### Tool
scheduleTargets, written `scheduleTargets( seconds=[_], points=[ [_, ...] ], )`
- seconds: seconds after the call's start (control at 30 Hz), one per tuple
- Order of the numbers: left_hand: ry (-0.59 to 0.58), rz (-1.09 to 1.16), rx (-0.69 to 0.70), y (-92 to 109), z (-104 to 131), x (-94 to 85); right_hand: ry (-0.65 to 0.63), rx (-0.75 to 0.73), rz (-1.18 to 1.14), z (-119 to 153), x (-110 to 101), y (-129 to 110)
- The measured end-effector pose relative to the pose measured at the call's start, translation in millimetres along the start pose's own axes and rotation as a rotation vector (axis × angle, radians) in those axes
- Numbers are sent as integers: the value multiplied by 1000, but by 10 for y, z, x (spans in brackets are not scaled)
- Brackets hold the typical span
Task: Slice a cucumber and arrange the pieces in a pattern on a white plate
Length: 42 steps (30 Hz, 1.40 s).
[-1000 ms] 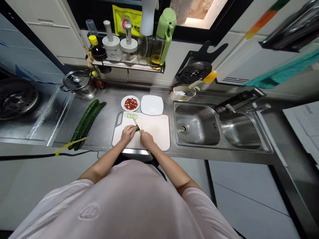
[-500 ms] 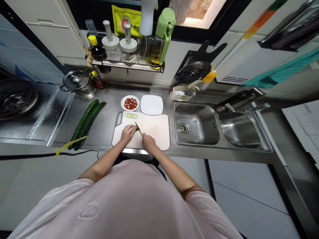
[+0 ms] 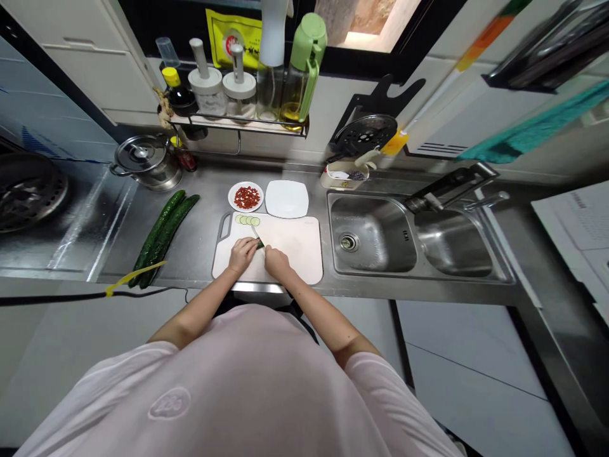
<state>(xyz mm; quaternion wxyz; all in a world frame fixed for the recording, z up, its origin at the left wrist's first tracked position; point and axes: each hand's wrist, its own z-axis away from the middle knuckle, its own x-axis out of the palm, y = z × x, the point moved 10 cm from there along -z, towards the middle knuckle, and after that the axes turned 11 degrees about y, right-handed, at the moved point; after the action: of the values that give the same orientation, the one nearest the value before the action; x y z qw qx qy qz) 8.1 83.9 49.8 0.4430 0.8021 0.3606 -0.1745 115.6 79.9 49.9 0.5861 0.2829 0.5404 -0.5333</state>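
Note:
My left hand is closed on a short piece of cucumber lying on the white cutting board. My right hand grips the handle of a knife, whose blade points away from me and lies against the cucumber piece. The handle is hidden inside my fist. Several pale cucumber slices lie in an overlapping row near the board's far left corner. Just behind the board are a plate of chopped red pieces and a white square plate.
Two whole cucumbers lie left of the board, with a lidded steel pot behind them. A double sink is on the right. Above the counter, a shelf carries bottles and jars. A black cable with a yellow tie crosses the counter's front edge.
My right hand and the knife have shifted slightly left, toward my left hand, and the blade now reaches further over the cucumber piece. The whole view has moved a little.

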Motion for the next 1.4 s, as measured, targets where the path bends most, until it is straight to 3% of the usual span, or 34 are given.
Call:
scheduleTargets(
  seconds=[0.33, 0.77, 1.1, 1.4],
  points=[
    [10, 9, -12, 2, -2, -13, -54, 48, 14, 252, 90, 109],
    [8, 7, -15, -18, -5, 1, -58, 45, 22, 40, 78, 34],
    [7, 3, -14, -6, -14, -3, -66, 57, -6, 168, 137, 104],
    [2, 3, -11, 0, -15, -1, -64, 58, -5, 66, 202, 103]
  ],
)
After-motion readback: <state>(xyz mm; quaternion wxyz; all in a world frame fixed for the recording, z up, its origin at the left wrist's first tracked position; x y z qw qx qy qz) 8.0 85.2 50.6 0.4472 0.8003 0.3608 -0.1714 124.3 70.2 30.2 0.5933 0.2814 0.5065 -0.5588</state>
